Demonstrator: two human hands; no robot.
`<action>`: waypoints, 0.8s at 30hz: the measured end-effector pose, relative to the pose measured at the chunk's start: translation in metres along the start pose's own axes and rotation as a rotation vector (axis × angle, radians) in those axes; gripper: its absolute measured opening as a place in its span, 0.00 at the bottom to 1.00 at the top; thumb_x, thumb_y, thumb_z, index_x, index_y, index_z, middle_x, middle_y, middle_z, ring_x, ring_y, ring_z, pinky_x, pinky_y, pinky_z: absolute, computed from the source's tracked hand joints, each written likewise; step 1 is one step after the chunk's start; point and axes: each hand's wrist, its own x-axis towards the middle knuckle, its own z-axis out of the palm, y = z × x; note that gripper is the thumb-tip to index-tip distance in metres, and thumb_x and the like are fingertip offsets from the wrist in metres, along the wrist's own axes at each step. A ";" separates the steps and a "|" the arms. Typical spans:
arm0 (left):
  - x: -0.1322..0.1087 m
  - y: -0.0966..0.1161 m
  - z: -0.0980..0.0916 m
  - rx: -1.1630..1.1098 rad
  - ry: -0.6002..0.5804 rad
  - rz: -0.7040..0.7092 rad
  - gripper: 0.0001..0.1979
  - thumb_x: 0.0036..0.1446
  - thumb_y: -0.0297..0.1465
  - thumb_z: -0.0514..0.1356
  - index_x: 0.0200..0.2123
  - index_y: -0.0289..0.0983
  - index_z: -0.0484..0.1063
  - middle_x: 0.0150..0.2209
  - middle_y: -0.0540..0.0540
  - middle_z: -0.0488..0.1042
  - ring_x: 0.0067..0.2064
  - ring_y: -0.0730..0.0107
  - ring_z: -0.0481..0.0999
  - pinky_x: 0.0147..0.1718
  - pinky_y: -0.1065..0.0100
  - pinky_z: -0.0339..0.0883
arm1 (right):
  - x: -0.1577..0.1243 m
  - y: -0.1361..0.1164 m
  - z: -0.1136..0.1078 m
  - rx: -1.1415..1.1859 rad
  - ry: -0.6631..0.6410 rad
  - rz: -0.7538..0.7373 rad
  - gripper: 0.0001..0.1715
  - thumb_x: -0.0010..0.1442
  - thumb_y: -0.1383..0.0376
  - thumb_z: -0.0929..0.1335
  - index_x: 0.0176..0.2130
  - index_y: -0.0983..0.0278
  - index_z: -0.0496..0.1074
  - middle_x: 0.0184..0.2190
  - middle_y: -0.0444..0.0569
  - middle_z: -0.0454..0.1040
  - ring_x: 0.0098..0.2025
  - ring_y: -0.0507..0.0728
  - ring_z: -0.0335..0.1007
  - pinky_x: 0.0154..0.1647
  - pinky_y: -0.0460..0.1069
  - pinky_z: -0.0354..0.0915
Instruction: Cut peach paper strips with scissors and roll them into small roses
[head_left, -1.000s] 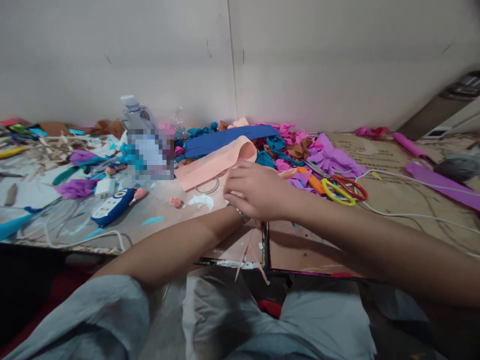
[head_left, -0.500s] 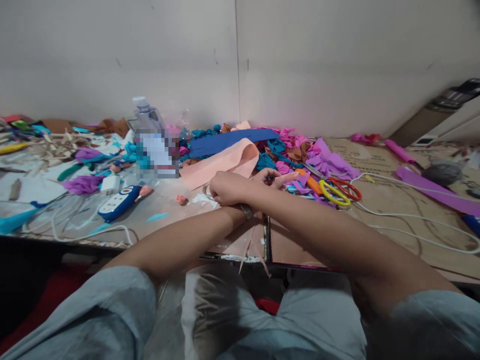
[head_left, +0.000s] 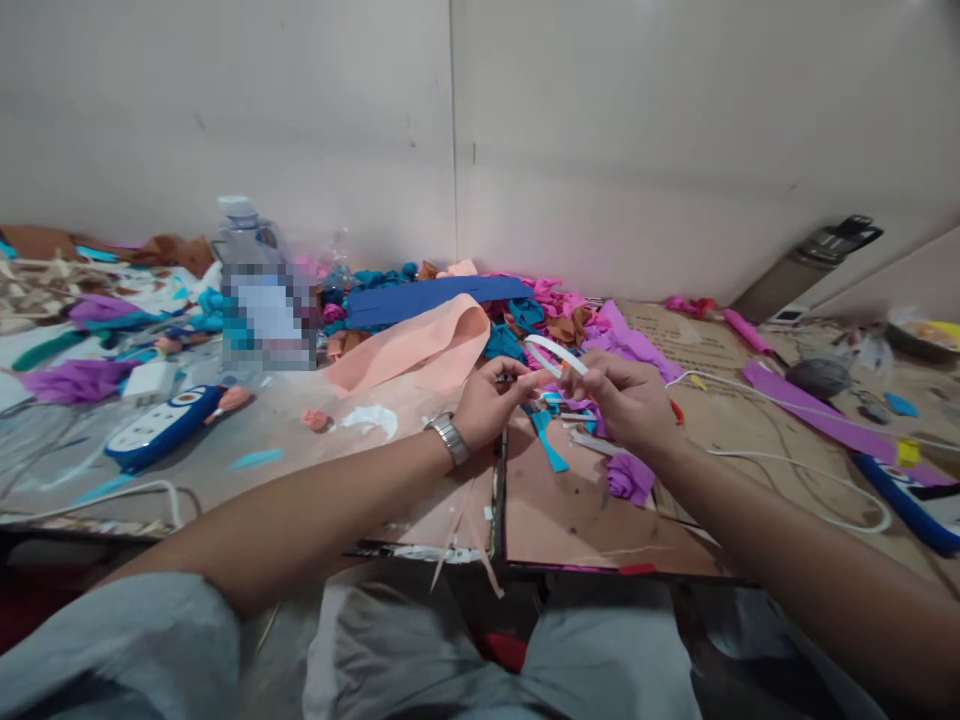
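A curved white strip (head_left: 551, 352) is pinched in my right hand (head_left: 630, 400), its loop arching toward my left fingers. My left hand (head_left: 489, 405), with a metal watch on its wrist, is closed beside it; whether anything is between its fingertips I cannot make out. Behind my left hand lies a folded peach crepe paper sheet (head_left: 420, 350). Under and below the hands are blue paper scraps (head_left: 551, 445) and a purple paper rose (head_left: 628, 478). A small peach paper bud (head_left: 315, 419) rests left of my left wrist.
At the left stand a clear bottle (head_left: 244, 235) and a blue-and-white power strip (head_left: 161, 425). Crumpled coloured paper and a blue sheet (head_left: 442, 298) lie at the back. A white cable (head_left: 795, 460) loops over cardboard at the right, near a dark flask (head_left: 806, 265).
My right arm, crossed over the left before, has swung back to the right and uncovered my left hand. The white strip now shows plainly. The view has turned slightly right.
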 end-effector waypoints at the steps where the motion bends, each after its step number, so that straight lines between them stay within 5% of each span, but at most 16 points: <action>1: 0.000 0.001 0.001 -0.038 0.004 -0.023 0.20 0.57 0.44 0.67 0.40 0.35 0.69 0.33 0.46 0.78 0.35 0.68 0.82 0.37 0.66 0.76 | -0.003 0.010 -0.006 0.005 0.055 0.042 0.23 0.64 0.50 0.71 0.24 0.62 0.76 0.27 0.47 0.75 0.33 0.55 0.73 0.38 0.51 0.68; 6: -0.005 0.006 0.000 0.041 -0.021 -0.040 0.20 0.57 0.46 0.66 0.40 0.36 0.69 0.33 0.46 0.78 0.34 0.66 0.82 0.30 0.69 0.74 | -0.015 0.046 -0.019 0.109 0.220 0.194 0.19 0.63 0.49 0.70 0.33 0.60 0.78 0.31 0.46 0.77 0.34 0.55 0.73 0.39 0.51 0.70; 10: -0.015 0.018 -0.003 0.355 -0.090 0.294 0.11 0.61 0.38 0.64 0.41 0.37 0.73 0.40 0.42 0.78 0.39 0.68 0.79 0.36 0.69 0.74 | -0.018 0.048 -0.016 0.134 0.155 0.249 0.16 0.66 0.52 0.69 0.43 0.60 0.78 0.33 0.46 0.77 0.38 0.54 0.74 0.44 0.51 0.69; 14: -0.037 0.043 0.013 0.461 -0.359 0.615 0.07 0.61 0.29 0.63 0.44 0.38 0.73 0.42 0.42 0.79 0.45 0.66 0.79 0.45 0.65 0.74 | -0.018 0.046 -0.011 0.193 0.129 0.264 0.18 0.64 0.52 0.70 0.46 0.62 0.74 0.31 0.44 0.75 0.36 0.53 0.72 0.43 0.50 0.68; 17: -0.055 0.061 0.045 0.444 -0.616 0.750 0.06 0.64 0.29 0.61 0.44 0.38 0.72 0.43 0.41 0.80 0.48 0.66 0.80 0.47 0.68 0.74 | -0.020 0.048 -0.008 0.214 0.128 0.280 0.19 0.65 0.48 0.68 0.38 0.62 0.72 0.25 0.42 0.69 0.31 0.53 0.68 0.36 0.49 0.67; 21: -0.067 0.070 0.099 0.506 -1.056 0.938 0.07 0.66 0.34 0.58 0.37 0.43 0.76 0.43 0.49 0.81 0.41 0.72 0.82 0.34 0.72 0.76 | -0.026 0.051 -0.007 0.030 0.011 0.200 0.32 0.68 0.44 0.62 0.22 0.62 0.66 0.22 0.45 0.66 0.32 0.55 0.67 0.37 0.51 0.66; 24: -0.090 0.067 0.141 0.579 -1.325 0.963 0.10 0.65 0.33 0.57 0.37 0.48 0.79 0.51 0.52 0.78 0.40 0.76 0.82 0.29 0.74 0.75 | -0.029 0.047 -0.006 -0.065 -0.066 0.064 0.35 0.70 0.46 0.61 0.18 0.62 0.64 0.20 0.45 0.64 0.33 0.56 0.66 0.41 0.52 0.64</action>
